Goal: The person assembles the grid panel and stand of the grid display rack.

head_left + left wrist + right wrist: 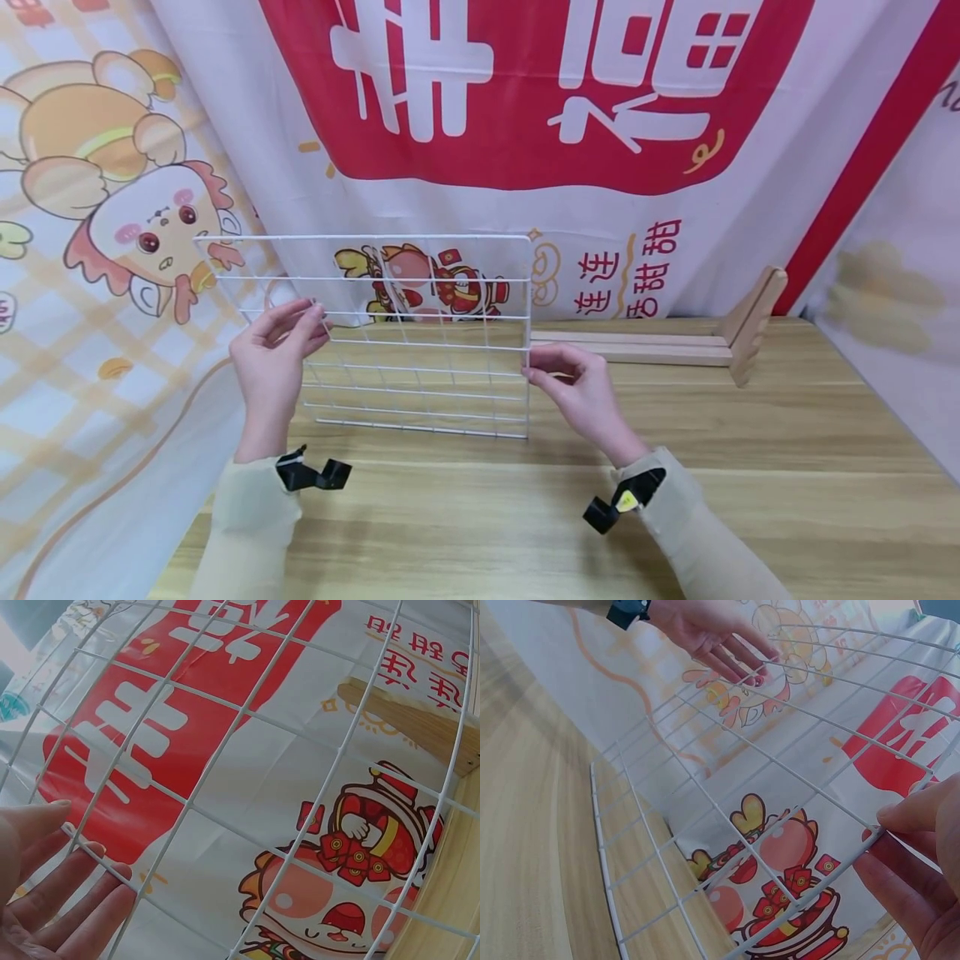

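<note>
A white wire grid panel [360, 238] stands tilted upright over the wooden table, its lower edge close to the tabletop. My left hand [273, 346] is at the panel's left part, thumb and fingers pinching one of its wires. In the left wrist view the left fingers [90, 919] lie behind a wire, with the thumb in front. The panel's right edge wire is pinched between thumb and fingers of my right hand [581, 392]. From the right wrist view, that grip sits where a cross wire meets the edge wire [797, 904].
Behind the panel lies a wooden stand [667, 350] with long rails and an upright end piece [753, 321] at the right. Printed cloth [465, 204] hangs at the back, with patterned cloth [75, 333] on the left. The wood-grain table [465, 525] extends in front.
</note>
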Tool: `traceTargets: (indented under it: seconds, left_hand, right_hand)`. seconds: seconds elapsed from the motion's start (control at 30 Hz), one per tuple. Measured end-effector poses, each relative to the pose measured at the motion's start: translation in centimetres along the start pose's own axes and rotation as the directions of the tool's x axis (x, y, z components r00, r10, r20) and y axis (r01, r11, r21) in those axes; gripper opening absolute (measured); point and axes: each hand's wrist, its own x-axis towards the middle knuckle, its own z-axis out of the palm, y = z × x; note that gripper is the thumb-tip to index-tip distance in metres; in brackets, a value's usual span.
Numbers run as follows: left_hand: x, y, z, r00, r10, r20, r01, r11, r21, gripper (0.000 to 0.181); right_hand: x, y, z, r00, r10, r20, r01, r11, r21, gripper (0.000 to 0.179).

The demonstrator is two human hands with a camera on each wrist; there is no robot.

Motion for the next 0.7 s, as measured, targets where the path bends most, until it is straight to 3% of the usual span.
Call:
traceTargets:
  seconds: [0.4,0.7]
  left_hand:
    - [0.34,-0.12,0.30,0.999,0.032,-0.003,-0.032,0.999,0.033,0.035]
    - [0.61,-0.26,0.27,1.000,0.013,0.025,-0.015,0.998,0.063,0.035]
  right_hand:
    - [-0.02,-0.13,0.13,1.000,0.008,-0.027,-0.009,1.000,-0.007,0.022]
    - [-0.04,-0.51,0.02,1.000,0.030,-0.007,-0.030,0.999,-0.029,0.023]
